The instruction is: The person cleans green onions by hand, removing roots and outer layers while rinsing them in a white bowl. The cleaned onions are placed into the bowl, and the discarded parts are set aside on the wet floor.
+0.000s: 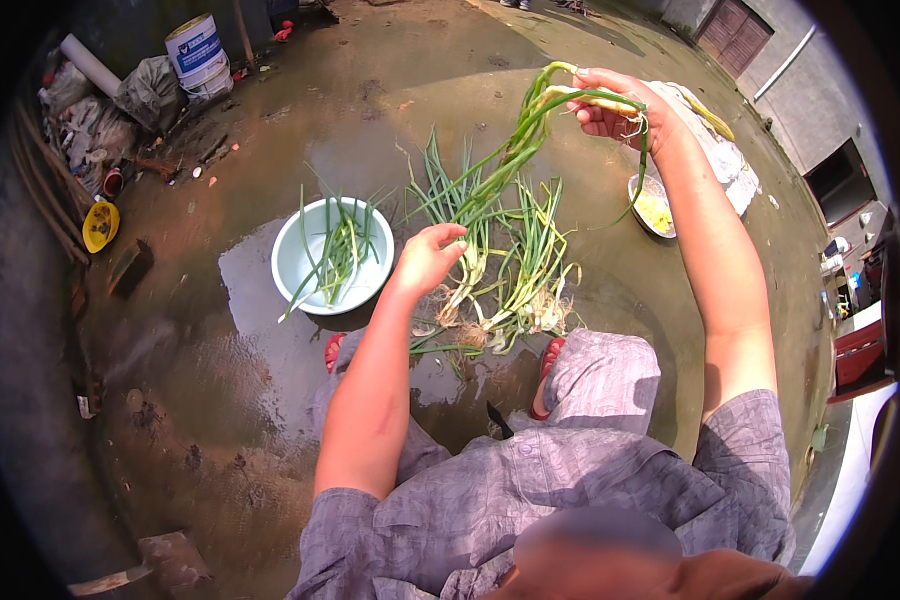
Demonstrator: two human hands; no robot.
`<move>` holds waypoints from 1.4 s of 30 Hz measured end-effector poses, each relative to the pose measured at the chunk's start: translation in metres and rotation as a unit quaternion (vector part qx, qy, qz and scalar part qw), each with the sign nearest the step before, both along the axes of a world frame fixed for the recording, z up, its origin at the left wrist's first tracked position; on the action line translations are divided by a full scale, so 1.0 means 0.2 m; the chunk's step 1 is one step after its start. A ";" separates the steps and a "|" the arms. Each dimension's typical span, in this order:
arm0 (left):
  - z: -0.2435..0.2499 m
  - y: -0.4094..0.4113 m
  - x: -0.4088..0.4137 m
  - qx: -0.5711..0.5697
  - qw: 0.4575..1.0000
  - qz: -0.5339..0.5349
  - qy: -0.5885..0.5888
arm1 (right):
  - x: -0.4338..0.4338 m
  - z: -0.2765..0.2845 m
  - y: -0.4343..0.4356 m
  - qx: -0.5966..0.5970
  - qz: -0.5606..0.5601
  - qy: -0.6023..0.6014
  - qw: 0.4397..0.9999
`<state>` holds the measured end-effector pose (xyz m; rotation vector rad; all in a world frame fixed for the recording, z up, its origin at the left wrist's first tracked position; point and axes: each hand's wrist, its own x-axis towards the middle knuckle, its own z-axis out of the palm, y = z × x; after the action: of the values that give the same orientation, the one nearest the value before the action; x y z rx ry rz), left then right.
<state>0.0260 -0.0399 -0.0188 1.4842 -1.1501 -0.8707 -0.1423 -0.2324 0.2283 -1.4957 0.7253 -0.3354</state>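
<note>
My right hand is raised at the upper right, closed around a bunch of scallions. Their roots stick out by the wrist, and the long green leaves droop to the left. My left hand is at the left side of a heap of scallions on the wet ground, fingers apart and no item visible in them. Whether its fingertips touch the leaves I cannot tell. Tangled dry roots lie at the near end of the heap. Left of it, a pale blue plastic basin holds loose scallions, some hanging over the rim.
A bowl with yellow pieces stands on the right, near a white sack. Bagged rubbish, a white and blue bucket and a yellow container are at the left. My red shoes flank the heap's near end.
</note>
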 end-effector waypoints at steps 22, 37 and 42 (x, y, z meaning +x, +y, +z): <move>0.02 -0.15 -0.42 0.048 0.917 0.055 0.393 | -0.13 -1.17 0.33 0.101 -0.124 -0.195 0.968; -0.07 -0.16 -0.25 0.063 0.972 0.093 0.206 | -0.30 -1.14 0.09 0.078 -0.193 -0.282 0.937; -0.01 -0.15 -0.25 0.041 0.978 0.056 0.198 | -0.29 -1.14 0.11 -0.019 -0.164 -0.241 0.956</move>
<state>-0.0237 -0.0708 -0.0214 1.3490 -0.7376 -1.0856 -0.2002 -0.2107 0.0006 -1.2536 0.5702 -0.9358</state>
